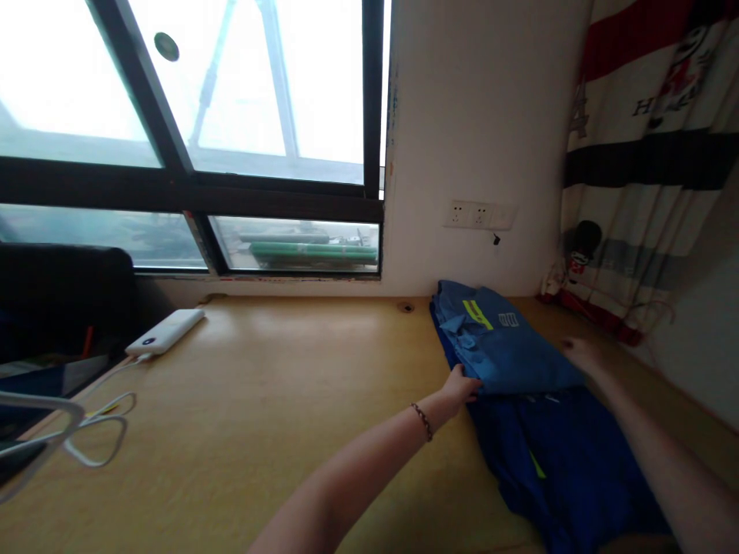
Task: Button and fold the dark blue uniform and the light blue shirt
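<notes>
A folded light blue garment [519,354], with a yellow-green strip and a pale printed mark, lies partly over dark blue cloth [577,469]. The frame does not show whether both are one piece. My left hand [460,385], a beaded bracelet at its wrist, pinches the near left edge of the lighter garment, thumb and fingers together. At the garment's right side, my right hand [580,354] is low over the table with its fingers curled in. It is dim and somewhat blurred, so anything inside the fingers is hidden.
The wooden table [277,431] meets the wall below a window [289,246]. A white power bank [167,332] with a looped white cable [95,462] is on the left. Wall sockets [479,214] sit behind the garment. A patterned curtain [640,208] hangs at right.
</notes>
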### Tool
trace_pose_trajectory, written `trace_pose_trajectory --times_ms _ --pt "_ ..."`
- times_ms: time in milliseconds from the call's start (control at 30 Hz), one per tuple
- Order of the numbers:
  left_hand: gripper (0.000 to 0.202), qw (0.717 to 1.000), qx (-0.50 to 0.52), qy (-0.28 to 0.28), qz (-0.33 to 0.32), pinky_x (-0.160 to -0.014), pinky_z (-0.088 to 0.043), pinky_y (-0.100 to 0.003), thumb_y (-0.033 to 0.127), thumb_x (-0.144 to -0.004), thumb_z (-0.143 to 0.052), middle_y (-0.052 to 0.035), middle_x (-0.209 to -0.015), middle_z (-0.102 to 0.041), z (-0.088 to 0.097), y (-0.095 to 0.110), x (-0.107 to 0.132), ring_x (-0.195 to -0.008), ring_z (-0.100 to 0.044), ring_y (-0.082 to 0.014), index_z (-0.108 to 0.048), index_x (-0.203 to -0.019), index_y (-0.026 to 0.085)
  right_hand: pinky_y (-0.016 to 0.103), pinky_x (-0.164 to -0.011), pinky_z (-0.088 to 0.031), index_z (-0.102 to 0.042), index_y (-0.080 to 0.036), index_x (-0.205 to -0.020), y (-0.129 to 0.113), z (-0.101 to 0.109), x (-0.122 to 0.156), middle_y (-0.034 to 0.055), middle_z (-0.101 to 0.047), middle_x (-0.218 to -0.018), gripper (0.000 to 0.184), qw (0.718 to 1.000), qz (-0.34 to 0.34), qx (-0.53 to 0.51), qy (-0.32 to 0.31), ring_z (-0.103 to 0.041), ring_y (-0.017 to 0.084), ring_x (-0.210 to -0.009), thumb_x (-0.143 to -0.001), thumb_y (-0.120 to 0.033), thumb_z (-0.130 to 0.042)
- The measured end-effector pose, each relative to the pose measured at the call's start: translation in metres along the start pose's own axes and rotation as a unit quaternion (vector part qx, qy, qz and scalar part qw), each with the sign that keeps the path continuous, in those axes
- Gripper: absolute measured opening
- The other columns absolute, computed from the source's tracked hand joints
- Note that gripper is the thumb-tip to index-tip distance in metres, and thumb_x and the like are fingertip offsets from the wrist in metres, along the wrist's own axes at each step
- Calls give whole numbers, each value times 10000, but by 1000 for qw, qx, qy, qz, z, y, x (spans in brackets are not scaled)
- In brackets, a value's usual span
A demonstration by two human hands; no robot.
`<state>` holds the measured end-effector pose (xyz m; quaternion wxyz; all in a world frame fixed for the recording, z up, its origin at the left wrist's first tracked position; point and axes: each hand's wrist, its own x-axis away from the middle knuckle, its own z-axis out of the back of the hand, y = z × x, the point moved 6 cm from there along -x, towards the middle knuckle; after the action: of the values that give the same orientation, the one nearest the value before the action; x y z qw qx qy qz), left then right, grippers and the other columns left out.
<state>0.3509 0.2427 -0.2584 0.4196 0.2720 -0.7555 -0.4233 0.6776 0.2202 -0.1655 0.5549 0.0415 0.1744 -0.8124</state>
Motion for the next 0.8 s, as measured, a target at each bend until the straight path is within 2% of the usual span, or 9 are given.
trace_pose_trajectory --times_ms 100,167,267,367,467,600,700,767,800 --pt "581 999 -29 -15 -5 -578 -457 -242 125 -633 -616 -82 -961 -558 -5 -4 11 -657 -579 -120 -365 -1155 177 292 -808 -419 -560 -104 -1100 -55 -23 -25 151 -583 -1082 444 996 60 26 -60 -563 214 -966 -682 -63 -413" --pt "625 999 -24 -32 -8 -556 -456 -231 126 -632 -614 -103 -1032 -534 -6 -11 25 -650 -593 -119 -336 -1189 180 275 -912 -345 -420 -146 -1250 -99 -45 -33 106 -471 -1245 597 985 126 52 -110 -454 187 -1116 -662 -41 -407" --pt "658 996 2 -88 -6 -556 -465 -243 159 -610 -651 -132 -1057 -536 1 -20 58 -642 -615 -139 -354 -1197 163 344 -973 -259 -339 -166 -1302 -142 -74 -31 107 -404 -1300 703 970 165 93 -155 -355 220 -1195 -620 -51 -463" --pt "551 986 -21 -162 -10 -599 -472 -273 241 -608 -681 -142 -1002 -589 27 -18 99 -684 -628 -174 -472 -1106 129 447 -971 -203 -404 -145 -1259 -157 -86 -23 148 -453 -1244 685 960 164 140 -181 -336 287 -1196 -585 -82 -503" --pt "421 983 -65 -169 -42 -644 -465 -277 296 -646 -663 -136 -990 -614 80 -2 136 -739 -625 -177 -555 -1014 123 473 -923 -235 -523 -127 -1137 -158 -73 -17 169 -541 -1115 555 951 165 177 -193 -403 319 -1125 -583 -122 -516" --pt "377 993 -32 -82 -82 -728 -467 -318 318 -684 -637 -136 -1023 -608 169 19 170 -793 -619 -191 -568 -1000 123 466 -850 -291 -628 -180 -915 -145 -28 -4 135 -606 -940 331 943 181 201 -197 -490 307 -1000 -608 -165 -503" --pt "338 996 16 -23 -90 -740 -469 -302 302 -715 -616 -126 -1065 -594 223 26 190 -843 -611 -192 -573 -1010 144 475 -788 -328 -648 -229 -814 -107 4 38 132 -613 -856 239 946 220 182 -152 -533 302 -902 -620 -245 -508" --pt "310 995 47 1 -85 -728 -474 -288 273 -722 -614 -119 -1074 -592 250 27 199 -848 -612 -190 -579 -1004 151 472 -757 -351 -652 -253 -733 -66 14 88 155 -612 -818 190 962 226 121 -95 -555 298 -834 -593 -327 -548" --pt "297 995 61 9 -81 -719 -476 -284 259 -724 -613 -116 -1074 -592 261 27 202 -844 -615 -189 -582 -999 152 468 -723 -370 -656 -268 -690 -41 17 116 175 -609 -783 188 975 202 70 -53 -569 299 -785 -558 -372 -572"
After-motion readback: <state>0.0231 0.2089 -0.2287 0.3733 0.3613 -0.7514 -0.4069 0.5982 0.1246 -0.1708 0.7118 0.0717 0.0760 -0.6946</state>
